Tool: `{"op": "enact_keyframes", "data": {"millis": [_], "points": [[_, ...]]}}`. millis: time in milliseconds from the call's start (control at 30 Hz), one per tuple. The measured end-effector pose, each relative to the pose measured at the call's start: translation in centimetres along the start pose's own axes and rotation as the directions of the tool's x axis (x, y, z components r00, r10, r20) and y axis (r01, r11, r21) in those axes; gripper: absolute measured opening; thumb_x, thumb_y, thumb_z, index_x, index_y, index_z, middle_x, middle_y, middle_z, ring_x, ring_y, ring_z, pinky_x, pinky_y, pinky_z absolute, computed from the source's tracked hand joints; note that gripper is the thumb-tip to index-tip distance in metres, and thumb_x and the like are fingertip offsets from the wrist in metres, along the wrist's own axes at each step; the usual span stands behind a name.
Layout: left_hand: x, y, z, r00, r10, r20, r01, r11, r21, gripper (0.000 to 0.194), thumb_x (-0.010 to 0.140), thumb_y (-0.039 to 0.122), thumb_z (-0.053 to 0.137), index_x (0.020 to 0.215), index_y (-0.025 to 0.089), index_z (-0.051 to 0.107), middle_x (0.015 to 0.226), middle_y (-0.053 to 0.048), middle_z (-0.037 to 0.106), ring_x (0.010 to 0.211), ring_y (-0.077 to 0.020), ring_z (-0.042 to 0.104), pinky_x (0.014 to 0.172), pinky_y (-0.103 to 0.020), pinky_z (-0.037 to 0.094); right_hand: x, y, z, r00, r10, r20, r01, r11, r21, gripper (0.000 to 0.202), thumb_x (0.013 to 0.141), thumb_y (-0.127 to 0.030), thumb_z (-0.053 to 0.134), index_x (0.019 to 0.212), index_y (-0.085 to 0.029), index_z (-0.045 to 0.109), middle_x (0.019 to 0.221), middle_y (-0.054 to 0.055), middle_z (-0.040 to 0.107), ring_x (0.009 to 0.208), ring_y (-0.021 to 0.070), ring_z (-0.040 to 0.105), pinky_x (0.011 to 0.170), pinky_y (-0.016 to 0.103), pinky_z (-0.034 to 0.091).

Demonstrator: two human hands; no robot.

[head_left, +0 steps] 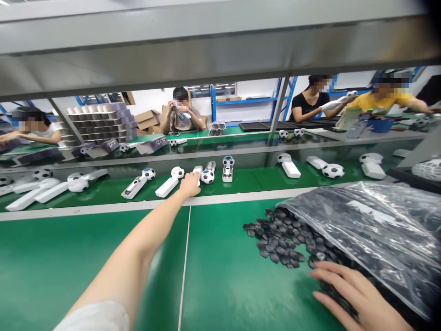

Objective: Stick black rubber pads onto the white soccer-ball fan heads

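Note:
My left hand [190, 185] reaches out to the far belt, its fingers curled over a white device with a handle [197, 169]; the hand hides most of it. Right beside those fingers sits a football-patterned ball head [207, 176]. Another ball-headed device [228, 169] lies a little to the right, its handle uncovered. Low on the right, my right hand [351, 292] is spread with fingers apart, over the edge of a heap of small black pieces [282, 234]. These spill from a clear plastic bag [375, 216].
More ball-headed devices [167, 187] lie along the green belt [255, 180]. A pale rail [103, 209] separates it from the green work surface [223, 285]. A metal shelf [206, 55] spans overhead. Several co-workers sit across the line, near stacked grey trays [103, 122].

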State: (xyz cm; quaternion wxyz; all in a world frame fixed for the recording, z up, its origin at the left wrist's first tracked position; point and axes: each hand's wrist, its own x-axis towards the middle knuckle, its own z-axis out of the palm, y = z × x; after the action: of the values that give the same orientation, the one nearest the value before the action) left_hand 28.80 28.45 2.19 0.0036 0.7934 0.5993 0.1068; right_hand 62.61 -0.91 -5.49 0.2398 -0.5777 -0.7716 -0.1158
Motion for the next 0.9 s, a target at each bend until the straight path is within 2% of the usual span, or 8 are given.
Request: {"op": "enact_keyframes", "data": {"millis": [133, 333, 467, 533, 633, 700, 767, 900], "points": [[-4.7, 1.4, -2.6, 0.997, 0.069, 0.027, -0.07, 0.997, 0.043, 0.043, 0.07, 0.025, 0.056, 0.111, 0.014, 0.05, 0.104, -0.011, 0.049, 0.104, -0.0262, 0.045, 0.084, -0.037, 0.042, 1.4, 0.3, 0.2, 0.998, -0.068, 0.018, 0.07, 0.983, -0.169, 0.037, 0.086, -0.043, 0.038, 0.105, -0.021, 0.061, 0.102, 0.008, 0.059, 0.09, 0.0231, 0.056, 0.073, 0.036, 0.049], [-17.4, 4.3, -4.9, 0.961, 0.202, 0.19, -0.207, 0.978, 0.004, 0.043, 0.072, 0.039, 0.051, 0.11, 0.019, 0.051, 0.119, -0.011, 0.04, 0.101, -0.0268, 0.049, 0.077, -0.036, 0.046, 2.6, -0.1, 0.0, 0.983, -0.034, 0.181, 0.064, 0.985, -0.163, 0.033, 0.089, -0.026, 0.033, 0.1, -0.014, 0.062, 0.094, 0.011, 0.06, 0.083, 0.0204, 0.057, 0.072, 0.032, 0.048], [-22.3, 4.9, -5.4, 0.791, 0.455, 0.409, -0.441, 0.887, -0.134, 0.07, 0.064, 0.013, 0.056, 0.129, 0.026, 0.032, 0.135, -0.007, 0.031, 0.116, -0.024, 0.039, 0.089, -0.034, 0.041, 3.7, -0.8, -0.9, 0.956, 0.057, 0.288, -0.01, 0.987, -0.163, 0.029, 0.087, -0.022, 0.038, 0.102, -0.014, 0.061, 0.094, 0.011, 0.06, 0.084, 0.0218, 0.056, 0.074, 0.033, 0.047], [-22.5, 4.8, -5.5, 0.724, 0.565, 0.396, -0.556, 0.818, -0.151, 0.073, 0.064, 0.005, 0.051, 0.13, 0.027, 0.03, 0.125, -0.004, 0.044, 0.113, -0.0219, 0.041, 0.09, -0.034, 0.039, 4.4, -1.0, -1.4, 0.937, 0.123, 0.326, -0.076, 0.985, -0.152, 0.026, 0.085, -0.02, 0.042, 0.101, -0.014, 0.062, 0.095, 0.01, 0.06, 0.087, 0.0217, 0.056, 0.078, 0.033, 0.045], [-21.6, 5.1, -5.1, 0.678, 0.665, 0.314, -0.664, 0.737, -0.127, 0.061, 0.064, 0.024, 0.064, 0.121, 0.024, 0.043, 0.108, -0.006, 0.054, 0.107, -0.0254, 0.043, 0.095, -0.041, 0.032, 5.4, -0.9, -1.9, 0.904, 0.191, 0.382, -0.178, 0.982, -0.07, 0.023, 0.083, -0.019, 0.047, 0.1, -0.014, 0.062, 0.096, 0.009, 0.06, 0.087, 0.0188, 0.057, 0.083, 0.029, 0.043], [-21.1, 5.8, -4.3, 0.694, 0.657, 0.294, -0.653, 0.747, -0.126, 0.063, 0.06, 0.047, 0.066, 0.113, 0.02, 0.048, 0.101, -0.007, 0.055, 0.1, -0.0267, 0.048, 0.092, -0.043, 0.034, 5.8, -0.8, -2.1, 0.887, 0.225, 0.404, -0.233, 0.972, -0.029, 0.021, 0.081, -0.018, 0.051, 0.098, -0.015, 0.061, 0.094, 0.007, 0.06, 0.083, 0.0165, 0.057, 0.08, 0.026, 0.043], [-21.0, 6.8, -3.5, 0.774, 0.561, 0.293, -0.55, 0.825, -0.129, 0.067, 0.061, 0.062, 0.057, 0.11, 0.017, 0.048, 0.098, -0.009, 0.055, 0.086, -0.0252, 0.054, 0.079, -0.039, 0.042, 6.0, -0.6, -2.3, 0.873, 0.256, 0.414, -0.277, 0.961, -0.008, 0.019, 0.078, -0.017, 0.054, 0.095, -0.015, 0.061, 0.09, 0.006, 0.06, 0.078, 0.0149, 0.057, 0.075, 0.024, 0.044], [-21.6, 8.5, -2.1, 0.893, 0.373, 0.252, -0.339, 0.925, -0.168, 0.068, 0.066, 0.064, 0.05, 0.114, 0.017, 0.042, 0.105, -0.009, 0.052, 0.088, -0.0252, 0.055, 0.07, -0.034, 0.044, 6.1, -0.5, -2.7, 0.874, 0.238, 0.424, -0.273, 0.962, 0.024, 0.008, 0.077, -0.019, 0.054, 0.082, -0.016, 0.06, 0.079, 0.004, 0.059, 0.071, 0.0137, 0.055, 0.067, 0.024, 0.043]]}}
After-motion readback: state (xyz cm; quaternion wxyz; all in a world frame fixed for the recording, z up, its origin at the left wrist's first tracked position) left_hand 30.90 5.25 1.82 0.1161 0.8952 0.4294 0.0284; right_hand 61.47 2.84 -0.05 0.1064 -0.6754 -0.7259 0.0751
